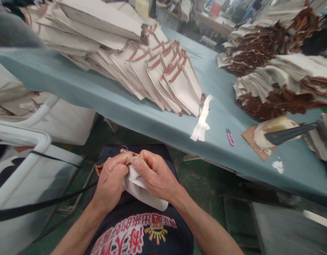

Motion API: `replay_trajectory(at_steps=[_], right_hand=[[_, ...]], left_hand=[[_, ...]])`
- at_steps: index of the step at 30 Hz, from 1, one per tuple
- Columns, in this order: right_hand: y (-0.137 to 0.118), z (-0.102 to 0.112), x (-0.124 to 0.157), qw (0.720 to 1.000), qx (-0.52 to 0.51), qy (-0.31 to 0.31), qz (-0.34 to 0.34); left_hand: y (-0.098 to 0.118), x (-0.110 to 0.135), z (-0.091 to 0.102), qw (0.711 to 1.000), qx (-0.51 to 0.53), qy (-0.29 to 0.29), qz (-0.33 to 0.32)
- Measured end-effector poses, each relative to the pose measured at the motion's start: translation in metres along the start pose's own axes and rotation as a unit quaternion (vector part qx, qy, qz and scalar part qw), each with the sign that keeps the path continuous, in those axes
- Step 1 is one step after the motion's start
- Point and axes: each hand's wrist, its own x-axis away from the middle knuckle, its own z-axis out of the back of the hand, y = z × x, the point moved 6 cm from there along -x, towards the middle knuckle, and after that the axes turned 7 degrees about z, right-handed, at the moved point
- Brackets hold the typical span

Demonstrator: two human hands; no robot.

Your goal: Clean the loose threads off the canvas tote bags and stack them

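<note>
Over my lap, both hands grip a white cloth piece with brown trim (pixel 150 198). My left hand (pixel 112 177) is closed on its trimmed edge, with a bit of brown showing past the knuckles. Close beside it, my right hand (pixel 156 173) pinches the same edge between thumb and fingers, and the thumbs nearly meet. White fabric hangs below the hands onto a dark apron (pixel 142 226) with printed lettering. A thin thread loops above the fingers. What lies inside the grip is hidden.
Stacked cream pieces with brown trim (pixel 179 81) lie fanned on the blue-covered table (pixel 163 124). Nearby are white strips (pixel 202 122), pink thread snips (pixel 230 137) and a black-handled container on a brown board (pixel 264 136). More piles (pixel 280 85) stand right; a white bin (pixel 65 120) is left.
</note>
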Motion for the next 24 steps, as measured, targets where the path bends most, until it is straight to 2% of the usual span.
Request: replay_trajectory(at_steps=[3, 7, 10, 12, 14, 17, 19, 21, 24], right_hand=[[-0.008, 0.000, -0.001, 0.999, -0.018, -0.029, 0.010], [-0.014, 0.004, 0.004, 0.997, 0.071, 0.001, 0.040], [-0.013, 0.007, 0.008, 0.983, 0.159, 0.001, 0.095], [-0.011, 0.014, 0.009, 0.970, 0.211, -0.010, 0.122], [-0.007, 0.029, 0.009, 0.966, 0.232, 0.002, 0.115], [-0.013, 0.053, 0.008, 0.979, 0.173, 0.051, 0.100], [-0.029, 0.060, 0.006, 0.983, 0.110, 0.057, 0.137], [-0.048, 0.057, 0.002, 0.977, 0.079, 0.024, 0.197], [-0.069, 0.045, -0.007, 0.954, 0.088, -0.053, 0.282]], left_hand=[[0.005, 0.001, -0.001, 1.000, 0.012, -0.010, 0.000], [0.006, 0.001, -0.002, 0.999, 0.030, -0.009, -0.008], [0.008, 0.002, 0.001, 0.999, 0.031, -0.026, -0.005], [0.011, 0.005, 0.004, 0.999, 0.021, -0.049, 0.002], [0.018, 0.007, 0.007, 0.997, 0.004, -0.074, 0.005], [0.030, 0.010, 0.009, 0.993, -0.034, -0.109, -0.014], [0.039, 0.011, 0.009, 0.989, -0.067, -0.124, -0.042], [0.050, 0.011, 0.009, 0.984, -0.097, -0.130, -0.079], [0.069, 0.012, 0.007, 0.972, -0.139, -0.127, -0.141]])
